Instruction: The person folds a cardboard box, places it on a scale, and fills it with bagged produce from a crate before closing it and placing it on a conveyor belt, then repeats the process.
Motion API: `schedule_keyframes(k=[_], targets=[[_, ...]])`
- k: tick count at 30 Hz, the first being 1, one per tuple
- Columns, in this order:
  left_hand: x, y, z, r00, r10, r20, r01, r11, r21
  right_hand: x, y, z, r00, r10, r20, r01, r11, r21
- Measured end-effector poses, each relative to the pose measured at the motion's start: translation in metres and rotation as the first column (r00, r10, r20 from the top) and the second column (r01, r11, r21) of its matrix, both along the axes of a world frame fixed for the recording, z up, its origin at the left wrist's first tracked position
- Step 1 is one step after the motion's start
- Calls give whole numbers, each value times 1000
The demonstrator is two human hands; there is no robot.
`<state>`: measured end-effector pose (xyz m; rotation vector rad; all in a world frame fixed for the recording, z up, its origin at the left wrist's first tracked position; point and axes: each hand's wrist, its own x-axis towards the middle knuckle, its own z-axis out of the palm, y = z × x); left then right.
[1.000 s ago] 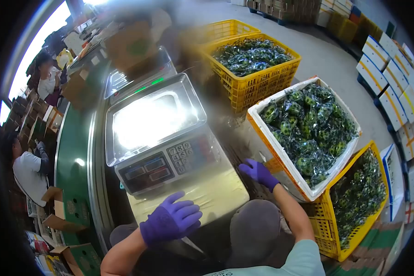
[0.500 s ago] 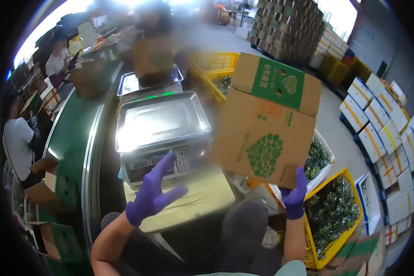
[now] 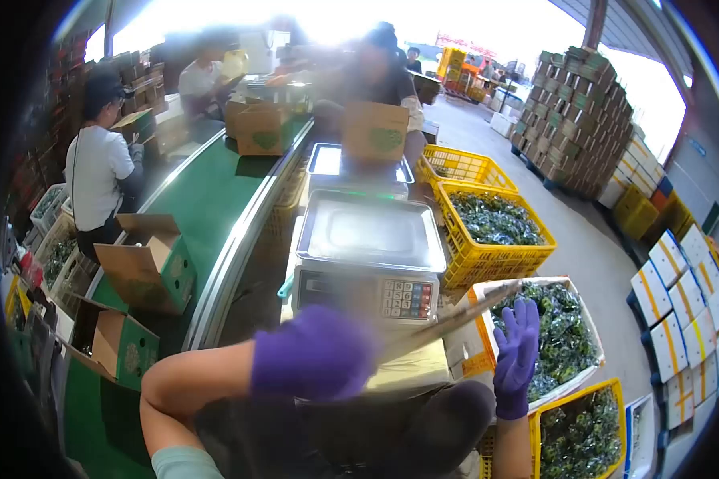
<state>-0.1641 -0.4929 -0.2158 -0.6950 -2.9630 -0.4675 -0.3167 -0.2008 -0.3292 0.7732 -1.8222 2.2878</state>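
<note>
A folded cardboard box is seen nearly edge-on in the air, its faces turned from view. My left hand, in a purple glove, is a blurred closed shape at the box's lower left end; its fingers are smeared by motion. On the other side, my right hand, also gloved in purple, is upright with fingers stretched out beside the cardboard. Behind the box stands a weighing scale with a bare metal pan and a keypad. It rests on a pale yellow surface before my knees.
At left runs a green conveyor belt with open cartons on it. A white foam box and yellow crates of dark wrapped goods stand at right. Another person sits beyond a second scale; others work across the belt.
The box has swung from facing me to edge-on and lower. My left hand has moved right to its end and closed; my right hand has opened from its lower edge. My view has turned left.
</note>
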Motion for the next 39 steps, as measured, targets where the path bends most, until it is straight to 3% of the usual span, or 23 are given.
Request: schedule_keyframes(k=[1,3,5,7,9,10,13,15,17,19,21,22,23,24,25,27,29,31,32,35,37,38,39], targets=[[-1,8,-14,994,-51,-102,52,999,13,0,-8,2,1000,7,-4,-7,1000,6],[-8,22,-28,990,-139,11,139,987,-77,5,-32,8,995,-20,101,28,996,-84],[-14,22,-39,984,-174,45,177,980,-92,6,-48,12,974,-206,-90,219,960,172],[-17,17,-32,975,-205,83,213,971,-107,9,-53,15,985,-171,-16,172,973,155],[-24,4,-19,788,-138,599,28,982,188,5,-50,19,991,-133,-4,132,979,158],[-24,-5,-30,711,-178,681,-8,965,261,6,-47,22,996,-90,-8,89,978,190],[-18,-10,-29,667,-263,697,-90,900,426,2,-39,28,1000,-6,15,2,977,212],[-21,-18,-26,669,-229,707,-78,924,374,-1,-32,36,983,179,43,-184,946,267],[-22,-37,-47,756,-168,632,-178,877,446,-5,-17,38,966,241,92,-257,929,268],[-11,-49,-25,973,-83,214,-30,878,477,7,-8,51,946,323,31,-286,787,547],[4,-53,-5,987,112,112,-145,925,350,15,-7,66,961,269,-67,-187,809,557],[11,-51,1,987,114,111,-146,926,347,10,0,73,979,201,36,-166,679,715],[16,-48,5,976,193,99,-215,923,319,7,3,78,986,109,123,-162,516,841],[15,-45,6,968,234,88,-250,918,307,7,0,81,993,109,-49,-11,496,869],[15,-42,7,959,274,78,-284,912,296,9,-2,87,992,112,-54,-8,495,869],[11,-33,6,952,305,13,-303,939,162,14,-7,104,991,120,-63,35,229,973],[-4,-31,-24,946,304,-111,-274,935,227,9,-20,116,966,200,-161,122,196,973],[-18,-15,-26,719,316,-619,-334,938,92,4,-36,125,863,415,-287,317,-5,948],[-26,-10,-31,684,276,-675,-326,944,56,-2,-43,120,761,522,-386,415,66,908],[-65,3,-68,627,123,-769,-337,933,-125,-2,-90,112,602,728,-328,409,72,910],[-85,13,-88,662,58,-748,-361,898,-250,-4,-117,83,609,791,-65,420,-252,872],[-84,19,-82,692,89,-717,-263,955,-136,-23,-118,59,619,782,-76,421,-249,872],[-84,20,-79,689,72,-721,-252,957,-145,-45,-119,28,463,843,-273,466,30,884]])
